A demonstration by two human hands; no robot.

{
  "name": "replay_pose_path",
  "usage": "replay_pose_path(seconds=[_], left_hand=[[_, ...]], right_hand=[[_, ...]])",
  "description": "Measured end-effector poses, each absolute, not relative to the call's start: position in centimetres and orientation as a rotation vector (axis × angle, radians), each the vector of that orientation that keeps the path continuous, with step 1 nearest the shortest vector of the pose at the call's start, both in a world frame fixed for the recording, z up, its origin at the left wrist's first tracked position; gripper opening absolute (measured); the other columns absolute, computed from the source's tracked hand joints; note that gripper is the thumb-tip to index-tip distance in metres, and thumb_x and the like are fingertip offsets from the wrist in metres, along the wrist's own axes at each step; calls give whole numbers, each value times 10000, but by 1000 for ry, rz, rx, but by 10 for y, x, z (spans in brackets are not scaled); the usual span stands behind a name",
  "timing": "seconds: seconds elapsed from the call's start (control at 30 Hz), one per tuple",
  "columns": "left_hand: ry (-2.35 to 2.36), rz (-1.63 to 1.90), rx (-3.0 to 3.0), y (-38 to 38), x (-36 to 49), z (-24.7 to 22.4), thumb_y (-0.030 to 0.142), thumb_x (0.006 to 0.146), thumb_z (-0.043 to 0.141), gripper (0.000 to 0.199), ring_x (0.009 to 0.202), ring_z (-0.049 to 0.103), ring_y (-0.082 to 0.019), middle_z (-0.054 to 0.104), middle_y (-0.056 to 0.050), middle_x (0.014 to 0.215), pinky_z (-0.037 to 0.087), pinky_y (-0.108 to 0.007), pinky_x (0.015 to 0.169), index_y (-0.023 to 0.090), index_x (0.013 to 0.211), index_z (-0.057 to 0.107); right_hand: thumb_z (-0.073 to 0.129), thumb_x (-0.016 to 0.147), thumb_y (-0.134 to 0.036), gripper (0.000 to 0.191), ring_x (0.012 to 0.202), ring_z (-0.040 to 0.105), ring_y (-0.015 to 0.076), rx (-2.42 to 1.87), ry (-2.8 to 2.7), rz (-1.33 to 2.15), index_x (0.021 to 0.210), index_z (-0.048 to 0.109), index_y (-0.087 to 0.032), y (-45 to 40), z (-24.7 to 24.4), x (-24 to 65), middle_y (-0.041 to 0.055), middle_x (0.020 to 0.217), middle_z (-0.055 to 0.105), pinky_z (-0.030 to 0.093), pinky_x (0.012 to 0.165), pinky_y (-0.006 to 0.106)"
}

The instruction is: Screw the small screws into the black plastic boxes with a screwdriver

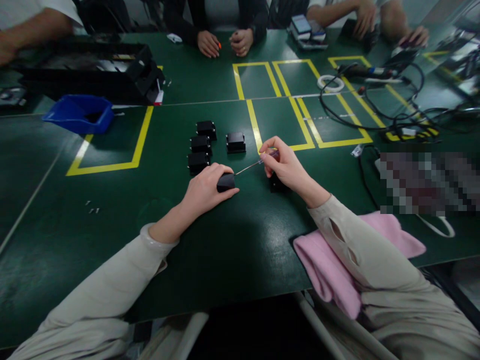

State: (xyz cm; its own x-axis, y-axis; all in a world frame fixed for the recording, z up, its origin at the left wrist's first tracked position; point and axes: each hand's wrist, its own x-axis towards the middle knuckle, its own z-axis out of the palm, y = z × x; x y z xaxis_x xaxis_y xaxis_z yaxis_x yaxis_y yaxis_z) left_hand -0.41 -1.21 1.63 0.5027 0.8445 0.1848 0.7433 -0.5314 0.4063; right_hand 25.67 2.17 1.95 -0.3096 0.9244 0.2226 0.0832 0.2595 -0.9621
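My left hand [207,189] is closed around a small black box [225,183] on the green table. In my right hand [282,162] is a screwdriver [249,168], its thin shaft slanting down to the left. The tip meets the right side of the held box; whether it sits on a screw is too small to tell. Beneath my right hand lies another black box [278,185], partly covered. Several similar boxes stand just beyond my left hand, among them a near one [198,162] and one set apart to the right [236,142].
Loose screws [92,209] lie at left, and a blue bin [80,114] stands behind them near a black tray [93,70]. Pink cloth [330,265] lies under my right forearm. Cables [405,110] spread at right. Across the table rest another person's hands [225,43].
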Motion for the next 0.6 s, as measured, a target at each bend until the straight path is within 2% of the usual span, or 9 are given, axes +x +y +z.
replay_pose_path(seconds=[0.2,0.43,0.6], left_hand=[[1331,521,2473,-12,-4,17,495,952,701,376,1101,670,-320,700,-111,1205,557,-463,929,214,1188,619],[1338,509,2474,-12,-4,18,485,955,704,366,1105,670,-315,698,-109,1206,556,-460,926,218,1189,614],[1339,514,2481,-12,-4,17,490,958,705,372,1101,669,-312,697,-108,1198,553,-450,928,214,1190,616]], right_hand=[[676,1004,-484,312,431,519,102,-1012,-1658,1177,916,507,-237,21,22,257,-104,501,464,334,458,235],[675,984,-343,215,451,532,104,-962,-1644,1161,1005,483,-247,21,21,257,-103,563,529,376,486,235],[649,1020,-479,293,422,504,97,-990,-1626,1180,941,498,-240,21,20,256,-122,500,430,374,471,238]])
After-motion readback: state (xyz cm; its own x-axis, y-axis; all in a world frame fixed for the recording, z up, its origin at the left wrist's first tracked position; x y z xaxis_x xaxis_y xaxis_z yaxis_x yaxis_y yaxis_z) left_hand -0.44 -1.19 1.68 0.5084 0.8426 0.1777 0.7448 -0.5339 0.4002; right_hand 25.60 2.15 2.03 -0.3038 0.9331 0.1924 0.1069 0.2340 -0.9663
